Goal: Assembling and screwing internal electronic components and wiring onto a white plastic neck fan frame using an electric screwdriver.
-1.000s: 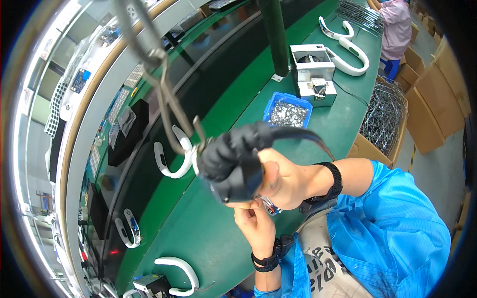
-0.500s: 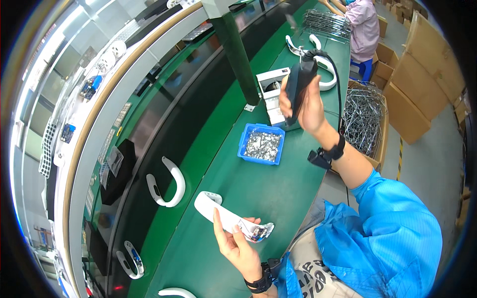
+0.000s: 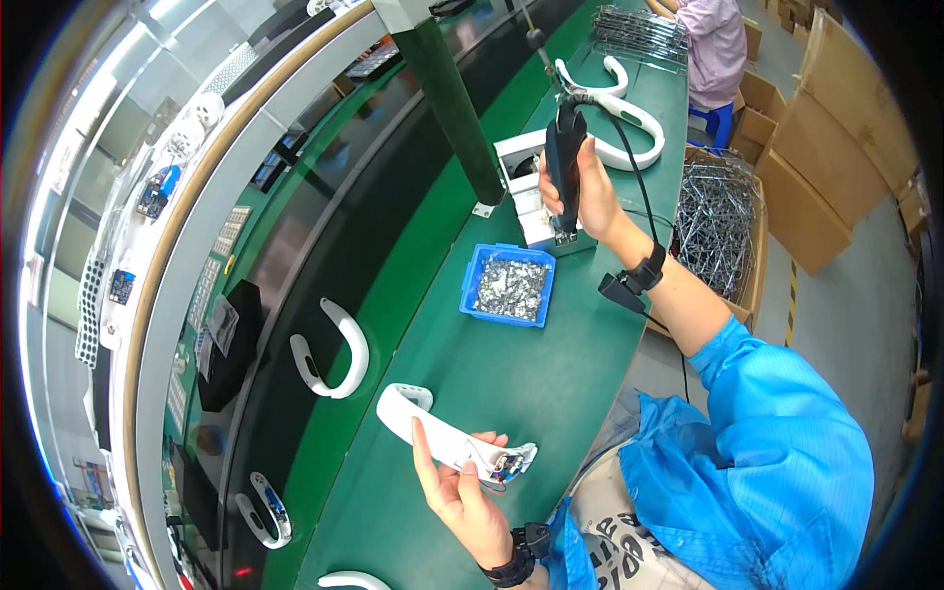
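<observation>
My left hand (image 3: 470,501) holds a white curved plastic housing (image 3: 423,425) over the bench, thumb and fingers closed around its lower arm. Small circuit parts and thin wires (image 3: 506,465) lie exposed at the housing's near right end. In my right hand (image 3: 595,192) is a black electric screwdriver (image 3: 563,162), upright with its lower end pointing down. That lower end is beside a white screw feeder box (image 3: 528,202); whether they touch I cannot tell. A blue bin (image 3: 472,310) full of small metal parts stands just nearer on the bench.
Other white curved housings lie on the conveyor (image 3: 359,369) to the left and at the far bench (image 3: 644,147). A dark green post (image 3: 447,113) rises beside the feeder. Cartons with metal wire parts (image 3: 718,216) stand at right; a co-worker (image 3: 716,49) sits at the far end.
My right hand has brought the screwdriver down and left, more upright, closer to the feeder box. The left hand keeps its hold on the housing, nearly still.
</observation>
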{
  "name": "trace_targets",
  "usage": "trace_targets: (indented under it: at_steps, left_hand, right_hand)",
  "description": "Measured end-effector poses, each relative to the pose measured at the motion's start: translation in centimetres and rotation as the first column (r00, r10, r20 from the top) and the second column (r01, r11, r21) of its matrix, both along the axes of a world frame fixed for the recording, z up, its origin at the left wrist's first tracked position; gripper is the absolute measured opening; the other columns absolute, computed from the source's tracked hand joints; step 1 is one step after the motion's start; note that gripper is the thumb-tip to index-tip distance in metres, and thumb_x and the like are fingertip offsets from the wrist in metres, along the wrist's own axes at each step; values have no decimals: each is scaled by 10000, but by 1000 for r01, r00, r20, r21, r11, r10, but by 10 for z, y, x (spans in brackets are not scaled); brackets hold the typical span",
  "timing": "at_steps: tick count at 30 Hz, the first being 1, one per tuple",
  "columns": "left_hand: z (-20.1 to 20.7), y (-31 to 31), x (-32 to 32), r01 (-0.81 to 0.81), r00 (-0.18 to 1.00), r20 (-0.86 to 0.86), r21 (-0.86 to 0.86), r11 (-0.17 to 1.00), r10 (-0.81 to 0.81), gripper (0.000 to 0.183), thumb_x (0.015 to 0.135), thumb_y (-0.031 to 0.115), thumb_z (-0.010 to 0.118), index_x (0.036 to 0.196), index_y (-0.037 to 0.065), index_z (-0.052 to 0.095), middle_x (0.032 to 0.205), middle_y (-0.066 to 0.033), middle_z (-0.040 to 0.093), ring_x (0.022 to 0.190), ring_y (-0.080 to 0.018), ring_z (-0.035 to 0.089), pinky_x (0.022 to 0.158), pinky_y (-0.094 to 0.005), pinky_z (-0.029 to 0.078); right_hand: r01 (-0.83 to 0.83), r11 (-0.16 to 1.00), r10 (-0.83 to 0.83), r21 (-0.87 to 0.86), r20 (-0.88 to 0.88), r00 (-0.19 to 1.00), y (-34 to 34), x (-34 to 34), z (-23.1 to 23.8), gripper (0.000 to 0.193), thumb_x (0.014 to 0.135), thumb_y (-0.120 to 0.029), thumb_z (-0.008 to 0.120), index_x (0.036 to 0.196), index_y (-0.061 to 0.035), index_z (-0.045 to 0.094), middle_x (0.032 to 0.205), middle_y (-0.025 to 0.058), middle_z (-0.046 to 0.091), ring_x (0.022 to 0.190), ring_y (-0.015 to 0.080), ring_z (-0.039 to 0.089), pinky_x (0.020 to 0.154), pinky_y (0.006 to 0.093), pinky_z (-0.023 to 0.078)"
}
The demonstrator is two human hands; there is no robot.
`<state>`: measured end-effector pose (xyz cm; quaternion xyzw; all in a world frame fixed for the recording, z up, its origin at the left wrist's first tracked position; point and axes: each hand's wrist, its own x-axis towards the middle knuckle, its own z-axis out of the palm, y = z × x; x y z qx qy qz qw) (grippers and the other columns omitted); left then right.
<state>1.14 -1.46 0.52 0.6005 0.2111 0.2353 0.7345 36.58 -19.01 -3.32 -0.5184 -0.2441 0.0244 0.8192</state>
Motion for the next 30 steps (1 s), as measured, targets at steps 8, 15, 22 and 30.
trace_targets:
  at_steps: [8, 15, 22, 30]
  left_hand:
    - [0, 3, -4, 43, 999, 1, -18, 999, -43, 797, 1012, -3, 584, 1728, 80, 244, 1099, -239, 747, 1018, -352, 776, 933, -436, 619]
    - [-7, 13, -3, 162, 986, 32, -17, 987, -162, 820, 1015, -33, 557, 1742, 76, 196, 1172, -241, 747, 1098, -351, 765, 958, -417, 604]
    - [-7, 19, -12, 158, 986, -54, -41, 987, -160, 805, 969, -158, 499, 1718, 3, 252, 1493, -176, 617, 1219, -224, 697, 1073, -354, 549]
    - [-11, 21, -14, 174, 984, -19, -52, 983, -175, 805, 964, -165, 504, 1714, -9, 255, 1611, -159, 511, 1253, -216, 677, 1077, -351, 540]
  right_hand:
    - [-235, 934, 244, 268, 0, 970, 21, -96, 61, 947, 976, -925, 186, 1081, -62, 560, 704, 35, 521, 524, 139, 484, 527, 296, 436]
    - [-582, 689, 583, 431, 147, 799, 89, -183, 101, 1028, 863, -1008, 296, 1074, -32, 539, 669, 60, 550, 488, 158, 511, 465, 307, 453]
    - [-619, 755, 645, 217, -79, 760, 104, -225, 114, 1079, 780, -1048, 442, 1027, -3, 541, 677, 90, 560, 531, 169, 546, 483, 306, 458]
    - [-613, 756, 643, 229, -89, 760, 113, -229, 103, 1088, 783, -1052, 422, 1034, 0, 542, 698, 98, 570, 529, 159, 538, 505, 305, 464]
